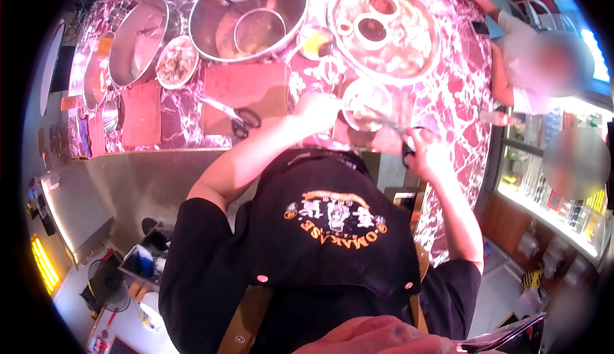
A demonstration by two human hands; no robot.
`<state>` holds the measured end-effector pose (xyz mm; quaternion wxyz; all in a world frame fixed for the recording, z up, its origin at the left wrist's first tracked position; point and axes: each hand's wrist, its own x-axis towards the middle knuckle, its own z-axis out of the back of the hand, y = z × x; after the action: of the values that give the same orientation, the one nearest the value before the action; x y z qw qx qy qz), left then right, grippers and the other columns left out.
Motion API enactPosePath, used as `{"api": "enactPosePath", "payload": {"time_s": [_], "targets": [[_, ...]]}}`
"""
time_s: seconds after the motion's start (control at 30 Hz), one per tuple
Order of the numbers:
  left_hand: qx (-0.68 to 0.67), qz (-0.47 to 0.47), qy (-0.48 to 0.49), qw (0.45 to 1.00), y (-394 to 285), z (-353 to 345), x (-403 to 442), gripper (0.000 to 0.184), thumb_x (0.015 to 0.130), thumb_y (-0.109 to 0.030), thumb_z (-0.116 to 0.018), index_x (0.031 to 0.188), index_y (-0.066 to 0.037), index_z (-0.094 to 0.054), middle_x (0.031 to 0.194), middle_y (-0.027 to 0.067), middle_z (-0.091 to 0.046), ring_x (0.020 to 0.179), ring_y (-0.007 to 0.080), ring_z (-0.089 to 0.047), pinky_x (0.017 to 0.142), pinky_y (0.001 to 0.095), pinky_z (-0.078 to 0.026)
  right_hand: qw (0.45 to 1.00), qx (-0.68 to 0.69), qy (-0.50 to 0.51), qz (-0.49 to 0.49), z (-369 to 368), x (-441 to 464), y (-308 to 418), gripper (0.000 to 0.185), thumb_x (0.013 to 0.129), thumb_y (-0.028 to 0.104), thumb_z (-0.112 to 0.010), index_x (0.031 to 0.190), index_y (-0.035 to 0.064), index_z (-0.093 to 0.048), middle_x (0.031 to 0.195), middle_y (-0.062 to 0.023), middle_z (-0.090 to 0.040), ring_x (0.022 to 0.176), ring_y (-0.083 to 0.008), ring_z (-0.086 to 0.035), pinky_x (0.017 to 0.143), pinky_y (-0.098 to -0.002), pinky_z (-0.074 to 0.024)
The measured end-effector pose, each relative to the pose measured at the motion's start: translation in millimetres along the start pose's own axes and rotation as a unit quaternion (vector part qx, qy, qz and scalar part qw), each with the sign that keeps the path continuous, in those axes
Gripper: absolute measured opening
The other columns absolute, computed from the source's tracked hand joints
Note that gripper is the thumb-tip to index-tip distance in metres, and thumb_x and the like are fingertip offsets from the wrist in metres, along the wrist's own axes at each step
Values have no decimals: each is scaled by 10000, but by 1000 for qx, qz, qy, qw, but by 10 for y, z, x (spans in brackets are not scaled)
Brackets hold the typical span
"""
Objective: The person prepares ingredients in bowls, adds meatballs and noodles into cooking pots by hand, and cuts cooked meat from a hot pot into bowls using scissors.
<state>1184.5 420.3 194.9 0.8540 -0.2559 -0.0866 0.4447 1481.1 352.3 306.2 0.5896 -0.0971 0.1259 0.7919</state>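
My right hand (427, 154) grips a pair of scissors (409, 138) by its black handles. The blades point left into a small white bowl (366, 130) of pale food pieces, whose kind I cannot make out. At the bowl's left rim is my left hand (316, 112), its fingers closed together. Bright light washes out the fingertips, so whether they pinch the rim or some food is unclear. A second pair of scissors (243, 122) with dark handles lies on a reddish mat (224, 85), left of my left hand.
Beyond my hands stand a large steel pot (198, 31) with ring-shaped strainers and a round platter (432, 53) of food with two sauce bowls. Leftward are a bowl of food pieces (176, 63) and a metal pan (121, 66). Other people (521, 66) are at the right.
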Motion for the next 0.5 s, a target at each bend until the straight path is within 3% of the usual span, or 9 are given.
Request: {"api": "enactPosePath", "payload": {"time_s": [0.07,0.13,0.2,0.3,0.33,0.37,0.4,0.43,0.5], "targets": [[23,-17,9,1000,-36,339,109,144,798,-162,-558,864,-90,-664,810,135,-677,765,322,-677,663,451,-540,999,-40,3,13,-184,170,-62,457,701,147,-670,1145,126,-565,978,-164,-621,927,-351,-631,812,-453,-513],[54,-28,87,994,-24,653,200,137,805,-172,-569,843,-80,-663,794,140,-674,751,318,-677,639,460,-535,999,-42,7,22,-203,245,-240,438,705,152,-666,1133,125,-572,970,-157,-624,920,-346,-634,805,-452,-514],[51,-5,29,998,108,846,329,122,834,-194,-582,829,-98,-658,751,148,-659,714,328,-666,638,469,-521,998,31,48,14,6,300,-373,450,713,181,-661,1150,122,-573,994,-152,-643,943,-336,-642,821,-446,-513],[-24,113,-103,988,413,931,837,156,880,-212,-552,848,-101,-657,795,146,-666,778,361,-658,686,472,-520,972,140,175,-68,511,483,-631,543,698,222,-688,1212,97,-566,1024,-189,-673,961,-365,-653,853,-430,-516],[-63,126,-188,972,535,890,1067,185,894,-214,-527,892,-103,-674,837,157,-675,816,368,-655,730,469,-518,969,180,155,-61,582,568,-788,532,714,178,-688,1224,87,-567,1008,-195,-681,941,-357,-665,845,-423,-521],[-107,190,-174,960,612,935,1341,220,909,-216,-499,944,-103,-684,892,167,-680,859,371,-652,772,465,-513,969,206,130,-53,662,705,-922,519,726,153,-684,1226,81,-564,1020,-196,-681,946,-349,-668,845,-412,-522],[-109,193,-244,944,788,804,1631,234,906,-219,-494,961,-90,-681,896,173,-678,877,372,-649,789,463,-508,966,232,103,-45,754,879,-1028,508,738,127,-679,1229,76,-562,1032,-198,-681,951,-341,-671,844,-401,-523],[-114,240,-221,938,902,780,1933,239,893,-216,-499,951,-72,-681,917,182,-675,891,374,-647,801,464,-505,967,224,87,-90,886,1086,-1044,484,755,99,-669,1225,63,-560,1044,-198,-680,955,-331,-674,838,-386,-524],[-114,306,-177,928,1252,564,2539,224,853,-195,-532,927,-62,-696,931,168,-688,890,346,-666,796,445,-517,973,226,-12,-54,741,1564,-1393,469,762,122,-664,1216,56,-563,1040,-200,-675,946,-331,-674,825,-386,-523]]}}
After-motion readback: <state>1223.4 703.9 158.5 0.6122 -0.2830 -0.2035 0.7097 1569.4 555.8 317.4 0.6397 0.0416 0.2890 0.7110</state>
